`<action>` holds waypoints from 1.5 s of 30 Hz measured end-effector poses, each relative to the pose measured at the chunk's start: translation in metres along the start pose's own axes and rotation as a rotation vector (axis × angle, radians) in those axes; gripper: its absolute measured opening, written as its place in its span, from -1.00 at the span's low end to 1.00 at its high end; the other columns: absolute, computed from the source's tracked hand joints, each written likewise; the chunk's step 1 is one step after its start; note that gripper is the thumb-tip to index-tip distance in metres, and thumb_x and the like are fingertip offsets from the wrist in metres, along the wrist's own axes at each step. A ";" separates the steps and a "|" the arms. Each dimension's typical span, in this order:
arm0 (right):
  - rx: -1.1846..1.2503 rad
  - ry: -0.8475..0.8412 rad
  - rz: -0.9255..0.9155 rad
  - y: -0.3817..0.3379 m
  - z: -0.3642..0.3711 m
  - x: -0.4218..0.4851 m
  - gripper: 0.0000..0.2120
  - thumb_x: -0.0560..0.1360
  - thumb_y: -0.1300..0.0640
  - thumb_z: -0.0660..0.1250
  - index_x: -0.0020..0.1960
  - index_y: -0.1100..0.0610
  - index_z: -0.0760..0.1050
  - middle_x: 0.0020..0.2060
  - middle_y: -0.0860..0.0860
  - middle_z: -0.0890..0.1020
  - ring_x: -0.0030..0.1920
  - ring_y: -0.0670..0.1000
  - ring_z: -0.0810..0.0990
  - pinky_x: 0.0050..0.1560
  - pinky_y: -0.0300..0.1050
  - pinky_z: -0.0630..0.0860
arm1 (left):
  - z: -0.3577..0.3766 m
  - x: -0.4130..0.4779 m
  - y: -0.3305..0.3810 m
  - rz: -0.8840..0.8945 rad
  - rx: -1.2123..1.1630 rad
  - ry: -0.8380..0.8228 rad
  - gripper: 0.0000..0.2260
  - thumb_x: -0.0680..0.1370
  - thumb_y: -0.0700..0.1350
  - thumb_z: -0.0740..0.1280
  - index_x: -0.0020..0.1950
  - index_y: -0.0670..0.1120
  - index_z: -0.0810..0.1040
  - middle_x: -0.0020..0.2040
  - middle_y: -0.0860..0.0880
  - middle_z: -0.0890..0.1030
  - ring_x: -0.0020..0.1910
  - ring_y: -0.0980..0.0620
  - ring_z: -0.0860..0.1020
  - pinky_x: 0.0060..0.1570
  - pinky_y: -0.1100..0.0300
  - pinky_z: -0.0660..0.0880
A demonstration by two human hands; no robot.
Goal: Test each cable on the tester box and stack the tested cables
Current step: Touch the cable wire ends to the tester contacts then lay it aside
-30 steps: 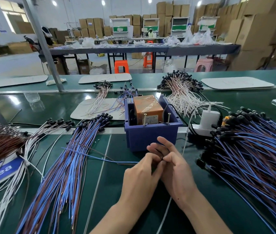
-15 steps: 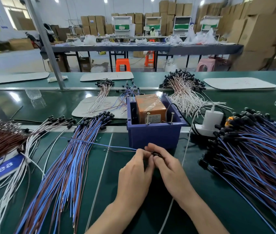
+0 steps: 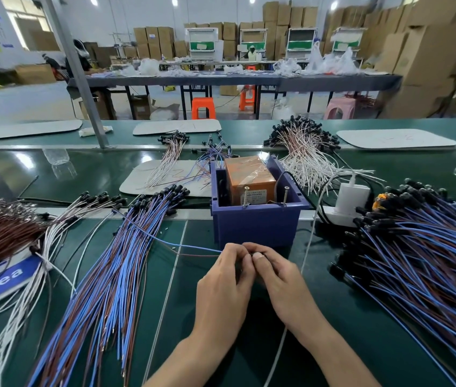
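Note:
The tester box (image 3: pixel 258 227) is a blue bin holding an orange unit (image 3: pixel 249 178) with two upright screws at its near edge. Just in front of it, my left hand (image 3: pixel 224 283) and my right hand (image 3: pixel 282 277) meet, fingers curled together around the end of one blue-and-brown cable (image 3: pixel 165 241). That cable trails left over the mat to a stack of blue and brown cables (image 3: pixel 104 280). A larger pile of the same cables (image 3: pixel 422 252) lies at the right. What sits between my fingertips is hidden.
A brown wire bundle (image 3: pixel 0 233) and white cables (image 3: pixel 53 241) lie far left over a blue "Area" sign (image 3: pixel 0 280). A white plug adapter (image 3: pixel 352 199) stands right of the box. More cable bunches (image 3: pixel 305 155) sit behind on the belt.
Both hands have moved forward toward the blue box, still joined on the cable end. The cable's far end has swung up across the left stack.

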State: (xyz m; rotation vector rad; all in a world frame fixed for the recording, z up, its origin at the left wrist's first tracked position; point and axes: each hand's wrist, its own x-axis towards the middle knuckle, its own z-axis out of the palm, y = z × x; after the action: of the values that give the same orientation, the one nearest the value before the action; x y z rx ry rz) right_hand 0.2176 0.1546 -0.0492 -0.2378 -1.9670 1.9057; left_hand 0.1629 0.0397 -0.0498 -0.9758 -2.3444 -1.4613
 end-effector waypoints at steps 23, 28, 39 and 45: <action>0.184 -0.053 0.033 0.000 0.004 -0.002 -0.69 0.63 -0.05 0.19 0.24 0.02 0.59 0.18 0.02 0.69 0.21 0.05 0.66 0.21 -0.19 0.57 | -0.035 0.030 -0.021 -0.027 0.154 0.328 -0.76 0.64 0.16 0.16 -0.09 0.04 0.38 -0.34 0.14 0.50 -0.36 0.06 0.52 -0.34 0.04 0.43; 0.155 -0.049 0.025 0.001 0.004 -0.002 -0.69 0.62 -0.02 0.19 0.26 0.05 0.56 0.19 -0.02 0.69 0.20 0.05 0.67 0.18 -0.20 0.57 | -0.036 0.035 -0.037 -0.104 0.379 0.200 -0.71 0.67 -0.22 0.16 0.36 -0.09 0.48 0.08 -0.04 0.50 -0.12 -0.11 0.55 -0.34 0.03 0.51; 0.143 -0.020 -0.008 0.000 0.005 -0.001 -0.62 0.58 0.04 0.22 0.38 0.03 0.47 0.16 -0.08 0.70 0.21 -0.02 0.66 0.14 -0.24 0.58 | -0.018 0.018 -0.021 0.328 0.237 0.047 -0.83 0.64 -0.01 0.25 0.05 -0.05 0.59 -0.05 0.09 0.55 -0.08 0.07 0.55 -0.09 0.17 0.52; -0.003 0.002 -0.058 0.007 0.004 -0.002 -0.66 0.67 0.16 0.20 0.39 -0.09 0.46 0.24 -0.15 0.65 0.26 -0.08 0.62 0.25 -0.21 0.54 | -0.019 0.018 -0.022 0.355 0.255 0.058 -0.85 0.63 -0.02 0.28 0.04 -0.04 0.61 -0.06 0.09 0.58 -0.11 0.08 0.57 -0.17 0.17 0.53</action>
State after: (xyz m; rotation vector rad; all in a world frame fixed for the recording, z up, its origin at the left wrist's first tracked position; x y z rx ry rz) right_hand 0.2169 0.1507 -0.0560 -0.1811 -1.9546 1.8651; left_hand 0.1321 0.0250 -0.0478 -1.1835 -2.1121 -1.0156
